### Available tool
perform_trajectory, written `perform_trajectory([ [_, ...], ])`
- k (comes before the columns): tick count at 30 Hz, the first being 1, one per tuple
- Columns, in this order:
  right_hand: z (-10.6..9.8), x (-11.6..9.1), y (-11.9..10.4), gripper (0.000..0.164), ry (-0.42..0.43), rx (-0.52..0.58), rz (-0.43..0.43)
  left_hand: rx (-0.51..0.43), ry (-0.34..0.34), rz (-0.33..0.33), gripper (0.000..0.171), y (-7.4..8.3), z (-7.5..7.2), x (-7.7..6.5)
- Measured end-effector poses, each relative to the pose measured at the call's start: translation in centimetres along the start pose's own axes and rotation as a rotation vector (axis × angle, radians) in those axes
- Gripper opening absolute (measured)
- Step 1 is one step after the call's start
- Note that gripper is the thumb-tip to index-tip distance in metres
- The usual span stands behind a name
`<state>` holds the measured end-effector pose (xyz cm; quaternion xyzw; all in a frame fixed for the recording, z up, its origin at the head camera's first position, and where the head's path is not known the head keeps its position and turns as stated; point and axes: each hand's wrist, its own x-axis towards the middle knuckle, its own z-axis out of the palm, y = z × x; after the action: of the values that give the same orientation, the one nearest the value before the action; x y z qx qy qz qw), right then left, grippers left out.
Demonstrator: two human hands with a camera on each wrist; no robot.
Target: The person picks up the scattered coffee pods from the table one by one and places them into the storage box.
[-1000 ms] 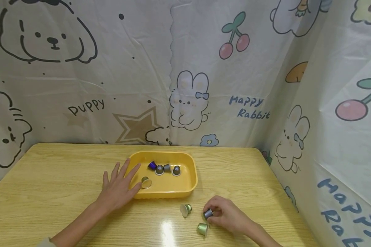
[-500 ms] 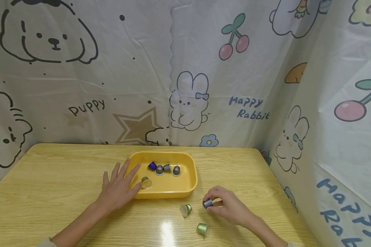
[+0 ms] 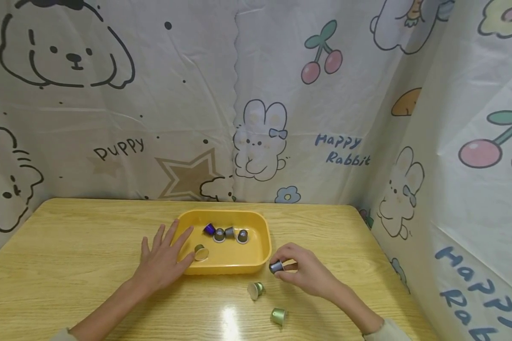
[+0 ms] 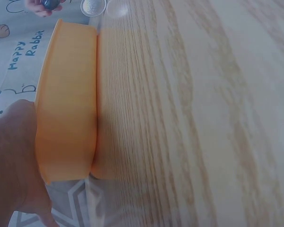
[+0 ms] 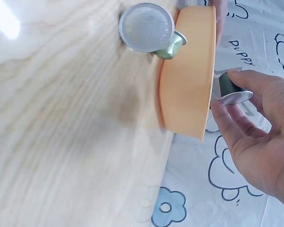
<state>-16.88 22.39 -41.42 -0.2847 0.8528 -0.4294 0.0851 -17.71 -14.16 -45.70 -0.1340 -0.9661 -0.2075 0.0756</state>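
Note:
My right hand point(image 3: 304, 271) pinches a dark blue-grey coffee capsule point(image 3: 276, 267) between thumb and fingertips, just off the right front corner of the yellow tray point(image 3: 226, 270). In the right wrist view that coffee capsule point(image 5: 233, 90) shows its silver rim, held above the table. With fingers spread, my left hand point(image 3: 162, 258) rests on the tray's left side. Inside the tray lie a purple capsule point(image 3: 209, 229), several grey ones such as this capsule point(image 3: 242, 236), and a green capsule point(image 3: 201, 253) with its pale lid showing.
In front of the tray, green capsules point(image 3: 256, 290) lie close together on the wooden table point(image 3: 90, 227). Another green capsule point(image 3: 278, 316) lies nearer me. A printed curtain point(image 3: 188, 118) hangs behind the table and along its right side.
My right hand has lifted the dark capsule from beside the green ones and carried it forward and left, towards the tray. The left hand has stayed in place.

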Motion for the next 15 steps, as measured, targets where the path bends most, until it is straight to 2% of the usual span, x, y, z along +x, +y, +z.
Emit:
perform_trajectory([
  [15,-0.1,3.8,-1.6,0.021,-0.028,-0.046,-0.017,0.000,0.005,0.002,0.063,-0.1,0.1,0.0],
])
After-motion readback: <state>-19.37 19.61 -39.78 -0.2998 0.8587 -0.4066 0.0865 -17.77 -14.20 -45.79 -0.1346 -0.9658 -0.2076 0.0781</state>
